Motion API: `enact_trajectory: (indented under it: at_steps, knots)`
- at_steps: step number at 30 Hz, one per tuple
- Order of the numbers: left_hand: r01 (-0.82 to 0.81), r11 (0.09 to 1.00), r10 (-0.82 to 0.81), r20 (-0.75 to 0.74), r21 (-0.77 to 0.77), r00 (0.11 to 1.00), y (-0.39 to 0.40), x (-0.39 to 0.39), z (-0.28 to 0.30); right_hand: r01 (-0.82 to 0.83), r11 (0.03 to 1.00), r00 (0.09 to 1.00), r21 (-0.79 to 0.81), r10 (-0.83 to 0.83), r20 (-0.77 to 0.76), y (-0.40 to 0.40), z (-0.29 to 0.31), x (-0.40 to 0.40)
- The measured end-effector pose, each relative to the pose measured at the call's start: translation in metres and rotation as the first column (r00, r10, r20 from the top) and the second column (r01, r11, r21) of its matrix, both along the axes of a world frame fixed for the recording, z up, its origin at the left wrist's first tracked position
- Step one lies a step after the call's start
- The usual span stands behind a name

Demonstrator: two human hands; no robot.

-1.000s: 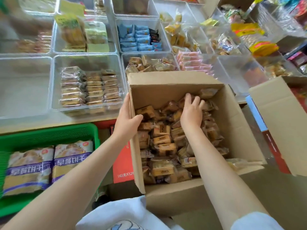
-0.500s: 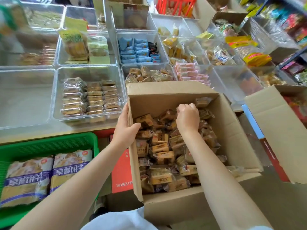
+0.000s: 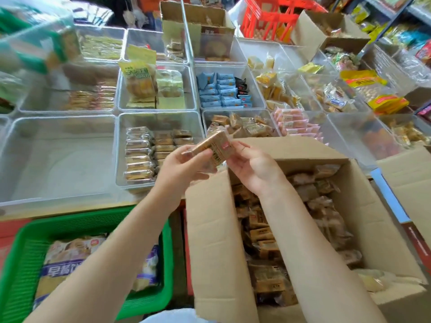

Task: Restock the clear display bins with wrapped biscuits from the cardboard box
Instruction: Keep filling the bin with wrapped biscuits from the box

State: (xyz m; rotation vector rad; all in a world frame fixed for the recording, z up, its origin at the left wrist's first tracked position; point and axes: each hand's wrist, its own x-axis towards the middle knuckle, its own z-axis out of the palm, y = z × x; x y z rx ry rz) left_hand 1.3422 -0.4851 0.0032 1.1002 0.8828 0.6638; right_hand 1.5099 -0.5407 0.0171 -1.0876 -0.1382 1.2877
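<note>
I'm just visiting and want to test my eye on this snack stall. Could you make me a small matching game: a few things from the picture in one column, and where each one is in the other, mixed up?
Things:
1. wrapped biscuits
2. blue packets
3. large bags with purple bands
4. pink packets

Places:
A. in the green basket
B. in the clear bin beyond the cardboard box's right far corner
C. held between the left hand and the right hand
D. in a clear bin in the second row back

Pairs: 1-C, 2-D, 3-A, 4-B
</note>
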Motion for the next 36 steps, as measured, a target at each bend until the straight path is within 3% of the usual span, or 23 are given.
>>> enact_trajectory:
  at_steps: [4,7,9,12,14,16,18,22,24,29,32,36]
  knots:
    - [-0.054,0.998,0.056,-0.071,0.027,0.996,0.061,-0.047,-0.018,-0.065,0.997,0.979,-0.049,0.073,0.191,0.056,-0.014,-0.039]
    - [0.004,0.999,0.002,-0.159,0.04,0.987,0.112,-0.082,-0.034,-0.173,0.973,0.871,-0.156,0.224,0.436,0.103,-0.027,-0.063]
    - [0.069,0.996,-0.049,-0.264,0.065,0.963,0.146,-0.101,-0.046,-0.327,0.912,0.717,-0.249,0.41,0.564,0.131,-0.038,-0.075]
    - [0.14,0.98,-0.078,-0.374,0.139,0.924,0.189,-0.11,-0.068,-0.474,0.765,0.341,-0.435,0.616,0.71,0.173,-0.052,-0.088]
    - [0.125,0.954,0.001,-0.42,0.271,0.907,0.214,-0.107,-0.087,-0.419,0.751,0.134,-0.511,0.607,0.783,0.201,-0.067,-0.094]
    - [0.11,0.896,0.136,-0.502,0.43,0.854,0.242,-0.104,-0.116,-0.31,0.802,0.05,-0.511,0.551,0.833,0.238,-0.093,-0.098]
    - [0.227,0.821,0.226,-0.664,0.523,0.712,0.259,-0.102,-0.144,-0.164,0.858,-0.005,-0.487,0.492,0.87,0.268,-0.118,-0.096]
    - [0.538,0.764,0.128,-0.9,0.357,0.416,0.266,-0.099,-0.185,-0.017,0.877,-0.079,-0.481,0.478,0.875,0.31,-0.157,-0.089]
    - [0.633,0.694,0.158,-0.93,0.343,0.332,0.27,-0.094,-0.194,0.012,0.866,-0.123,-0.5,0.497,0.859,0.323,-0.169,-0.088]
    - [0.728,0.596,0.165,-0.939,0.339,0.302,0.293,-0.078,-0.199,0.005,0.871,-0.197,-0.491,0.483,0.853,0.335,-0.183,-0.088]
    - [0.755,0.568,0.197,-0.945,0.328,0.261,0.298,-0.074,-0.2,-0.039,0.871,-0.182,-0.491,0.476,0.86,0.337,-0.188,-0.089]
    - [0.734,0.572,0.207,-0.931,0.365,0.301,0.285,-0.081,-0.204,-0.078,0.902,-0.136,-0.425,0.412,0.901,0.336,-0.192,-0.094]
